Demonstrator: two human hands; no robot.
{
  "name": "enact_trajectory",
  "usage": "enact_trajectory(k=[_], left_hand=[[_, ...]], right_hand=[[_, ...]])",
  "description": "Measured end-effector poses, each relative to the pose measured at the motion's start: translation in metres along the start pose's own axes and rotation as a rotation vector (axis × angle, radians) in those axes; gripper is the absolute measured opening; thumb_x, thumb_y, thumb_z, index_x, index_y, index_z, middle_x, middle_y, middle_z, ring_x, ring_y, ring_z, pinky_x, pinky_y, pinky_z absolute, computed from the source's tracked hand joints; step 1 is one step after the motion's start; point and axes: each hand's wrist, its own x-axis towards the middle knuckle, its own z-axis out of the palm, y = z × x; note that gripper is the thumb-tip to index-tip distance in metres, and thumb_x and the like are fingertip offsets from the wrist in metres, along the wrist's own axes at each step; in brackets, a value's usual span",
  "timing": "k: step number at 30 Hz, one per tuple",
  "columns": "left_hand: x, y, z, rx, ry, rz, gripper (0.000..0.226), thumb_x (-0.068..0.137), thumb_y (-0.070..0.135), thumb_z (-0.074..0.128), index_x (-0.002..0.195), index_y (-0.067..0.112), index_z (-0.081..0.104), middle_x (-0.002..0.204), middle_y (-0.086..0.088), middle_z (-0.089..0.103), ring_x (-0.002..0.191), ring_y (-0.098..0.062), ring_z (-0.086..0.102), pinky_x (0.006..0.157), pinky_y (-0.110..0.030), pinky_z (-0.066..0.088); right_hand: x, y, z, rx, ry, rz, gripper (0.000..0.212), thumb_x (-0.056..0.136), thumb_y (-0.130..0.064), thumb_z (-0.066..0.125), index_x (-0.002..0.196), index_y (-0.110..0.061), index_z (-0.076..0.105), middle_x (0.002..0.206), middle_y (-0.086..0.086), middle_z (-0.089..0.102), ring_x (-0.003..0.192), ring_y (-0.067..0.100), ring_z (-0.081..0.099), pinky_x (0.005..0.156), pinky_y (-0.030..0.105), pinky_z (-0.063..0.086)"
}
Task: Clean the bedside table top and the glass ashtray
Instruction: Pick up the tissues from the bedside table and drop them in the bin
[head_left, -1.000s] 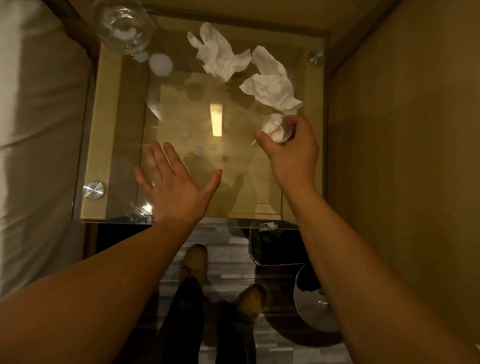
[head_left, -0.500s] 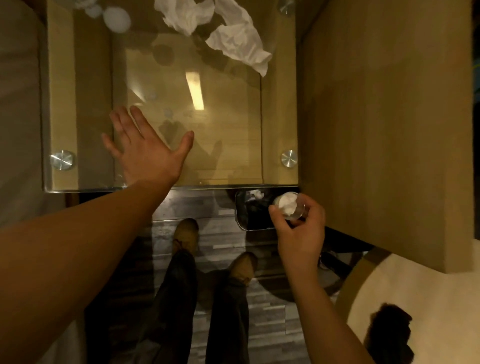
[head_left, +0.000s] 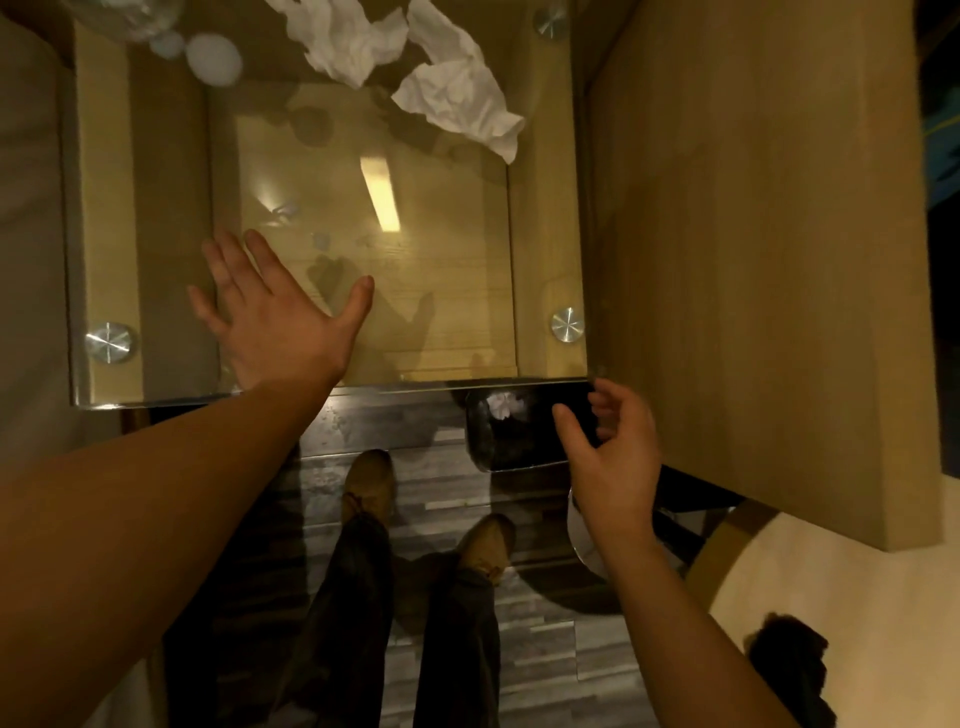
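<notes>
The bedside table has a glass top (head_left: 447, 322) over light wood. My left hand (head_left: 275, 317) lies flat on the glass near the front left, fingers spread, holding nothing. My right hand (head_left: 613, 452) hovers below the table's front edge, over a dark waste bin (head_left: 498, 441) on the floor; its fingers are apart and empty. A white wad (head_left: 501, 404) lies in the bin. Two crumpled white tissues (head_left: 452, 93) lie at the back of the glass. The glass ashtray (head_left: 119, 15) is cut off at the top left corner.
A bed (head_left: 26, 260) flanks the table on the left and a tall wooden panel (head_left: 727, 260) on the right. White round spots (head_left: 214, 60) sit near the ashtray. My legs and shoes (head_left: 369, 483) stand on striped flooring. A pale round table edge (head_left: 831, 571) is at the lower right.
My right hand carried a small clear cup with a white wad from the table down to the bin, and it now holds nothing. The view tilted downward. My left hand stayed on the glass.
</notes>
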Motion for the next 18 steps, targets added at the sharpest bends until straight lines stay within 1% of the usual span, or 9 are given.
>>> enact_trajectory(k=[2,4,5,7,10,13,16,18], left_hand=[[0.0,-0.001,0.0,-0.002,-0.005,0.005,0.12,0.086,0.093,0.025,0.165,0.005,0.008,0.174,-0.021,0.004,0.162,-0.03,-0.002,0.127,-0.062,0.002],[0.0,-0.002,0.0,0.001,-0.016,0.012,0.119,0.086,0.093,0.024,0.165,0.005,0.006,0.174,-0.02,0.002,0.162,-0.03,-0.004,0.127,-0.062,0.001],[0.0,-0.002,0.0,0.004,-0.018,0.013,0.119,0.086,0.093,0.023,0.165,0.005,0.006,0.175,-0.019,0.002,0.162,-0.03,-0.004,0.127,-0.062,0.002],[0.001,-0.002,0.001,0.003,-0.021,0.009,0.12,0.086,0.093,0.024,0.165,0.005,0.006,0.174,-0.02,0.002,0.162,-0.03,-0.003,0.127,-0.063,0.002],[0.001,-0.002,0.001,0.0,-0.028,0.01,0.12,0.086,0.093,0.024,0.165,0.005,0.005,0.174,-0.02,0.002,0.162,-0.03,-0.003,0.127,-0.062,0.002],[0.002,-0.002,0.001,0.004,-0.046,0.005,0.12,0.086,0.093,0.023,0.165,0.005,0.003,0.175,-0.018,-0.001,0.162,-0.03,-0.006,0.127,-0.062,0.001],[0.003,-0.001,0.001,0.007,-0.061,0.001,0.12,0.086,0.093,0.021,0.165,0.006,0.001,0.175,-0.018,-0.002,0.162,-0.029,-0.007,0.127,-0.062,0.0],[0.003,-0.001,0.001,0.011,-0.061,0.006,0.119,0.086,0.093,0.02,0.165,0.006,0.0,0.175,-0.019,-0.002,0.162,-0.03,-0.007,0.127,-0.062,0.0]], right_hand=[[0.008,-0.033,-0.008,0.018,-0.015,-0.084,0.043,0.09,-0.037,0.074,0.129,-0.035,0.054,0.12,-0.017,0.056,0.115,0.006,0.057,0.098,0.035,0.054],[0.026,-0.065,-0.008,0.014,-0.039,-0.175,0.042,0.092,-0.038,0.072,0.13,-0.038,0.053,0.121,-0.024,0.053,0.118,0.003,0.055,0.1,0.032,0.052],[0.037,-0.08,-0.004,-0.002,-0.044,-0.227,0.045,0.092,-0.039,0.072,0.133,-0.034,0.054,0.124,-0.023,0.052,0.12,0.003,0.054,0.101,0.03,0.05],[0.065,-0.108,0.008,-0.04,-0.046,-0.334,0.051,0.092,-0.037,0.073,0.138,-0.024,0.055,0.13,-0.015,0.051,0.124,0.009,0.052,0.104,0.03,0.047],[0.109,-0.147,0.034,-0.074,-0.065,-0.462,0.054,0.091,-0.037,0.074,0.139,-0.018,0.055,0.135,-0.003,0.053,0.126,0.016,0.051,0.104,0.031,0.045],[0.152,-0.179,0.063,-0.084,-0.086,-0.513,0.056,0.088,-0.04,0.075,0.137,-0.018,0.057,0.138,0.003,0.054,0.126,0.019,0.051,0.103,0.029,0.044],[0.183,-0.201,0.092,-0.124,-0.111,-0.546,0.06,0.088,-0.041,0.073,0.142,-0.023,0.055,0.146,0.003,0.048,0.132,0.024,0.046,0.108,0.04,0.045],[0.196,-0.207,0.106,-0.193,-0.174,-0.562,0.058,0.091,-0.036,0.071,0.145,-0.029,0.052,0.153,0.004,0.04,0.137,0.028,0.038,0.112,0.039,0.039]])
